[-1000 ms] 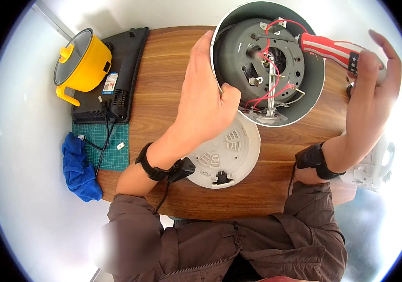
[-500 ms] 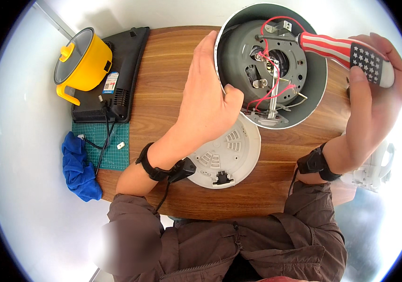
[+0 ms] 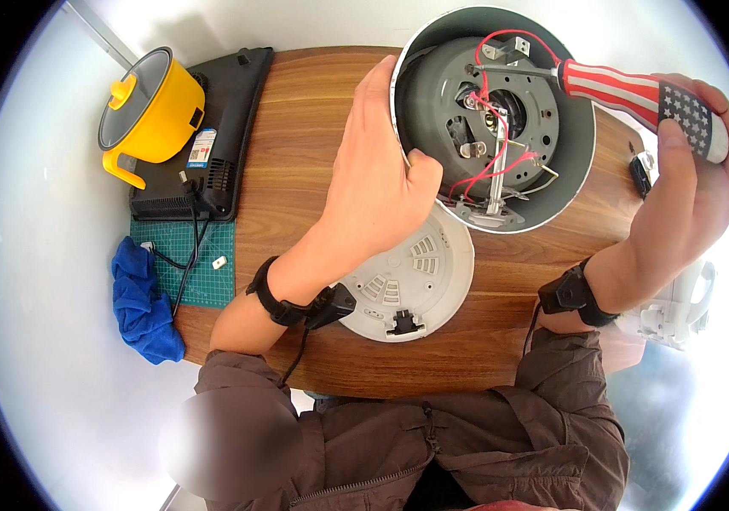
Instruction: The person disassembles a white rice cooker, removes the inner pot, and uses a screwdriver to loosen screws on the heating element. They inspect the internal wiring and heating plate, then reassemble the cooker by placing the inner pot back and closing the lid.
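My left hand (image 3: 379,187) clasps the metal shell (image 3: 575,145), my right hand (image 3: 695,187) curls round the screwdriver (image 3: 611,89) — a slipping tip could snag the red wires (image 3: 507,128).

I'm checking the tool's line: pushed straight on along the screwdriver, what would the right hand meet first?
The screwdriver in the right hand would probably meet the grey plate inside the round housing first; its tip may be touching, depth is unclear.
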### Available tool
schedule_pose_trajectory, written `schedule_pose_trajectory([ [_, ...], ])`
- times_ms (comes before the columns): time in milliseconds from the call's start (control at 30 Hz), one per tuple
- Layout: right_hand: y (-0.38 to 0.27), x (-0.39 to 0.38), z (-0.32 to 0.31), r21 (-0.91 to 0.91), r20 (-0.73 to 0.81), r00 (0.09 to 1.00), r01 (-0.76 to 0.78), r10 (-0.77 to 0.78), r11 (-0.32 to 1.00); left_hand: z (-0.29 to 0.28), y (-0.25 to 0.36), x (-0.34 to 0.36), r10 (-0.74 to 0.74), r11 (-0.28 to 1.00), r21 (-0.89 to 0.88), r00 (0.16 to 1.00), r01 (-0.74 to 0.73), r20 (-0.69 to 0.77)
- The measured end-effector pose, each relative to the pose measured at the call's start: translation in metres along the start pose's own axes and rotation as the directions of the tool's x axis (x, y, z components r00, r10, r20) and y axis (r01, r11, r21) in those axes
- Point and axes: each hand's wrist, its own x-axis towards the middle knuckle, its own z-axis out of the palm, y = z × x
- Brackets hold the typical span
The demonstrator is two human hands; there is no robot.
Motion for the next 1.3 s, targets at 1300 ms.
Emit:
schedule_pose_trajectory([
  [1300, 0.111, -0.054, -0.068, -0.232, 0.208, 0.854, -0.430, 0.476, 0.873, 0.004, -0.007, -0.002, -0.229, 0.958, -0.169, 0.972, 0.233, 0.042],
])
